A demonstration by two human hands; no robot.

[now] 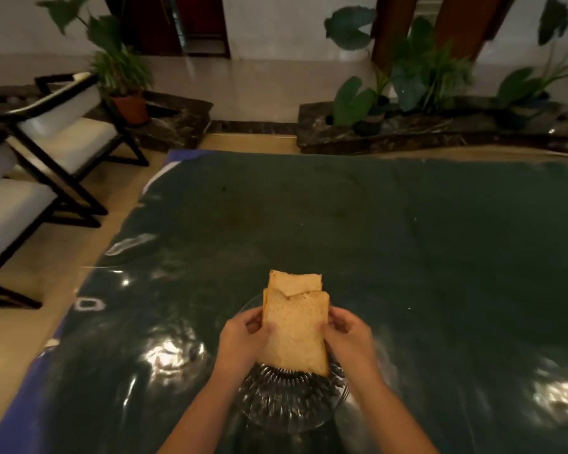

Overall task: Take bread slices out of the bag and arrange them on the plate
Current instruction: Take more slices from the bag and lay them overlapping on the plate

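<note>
A stack of tan bread slices (pixel 295 329) is held between both hands above a clear ribbed glass plate (pixel 282 407) near the table's front edge. My left hand (pixel 240 339) grips the stack's left side and my right hand (pixel 345 332) grips its right side. A further slice (pixel 294 283) pokes out behind the front one, shifted toward the far side. The stack and my hands hide most of the plate's middle. No bag is in view.
The table is covered with a dark green glossy cloth (pixel 374 240) with bright reflections. White-cushioned black-framed chairs (pixel 46 142) stand to the left. Potted plants (pixel 125 86) and a stone ledge (pixel 407 132) line the far side.
</note>
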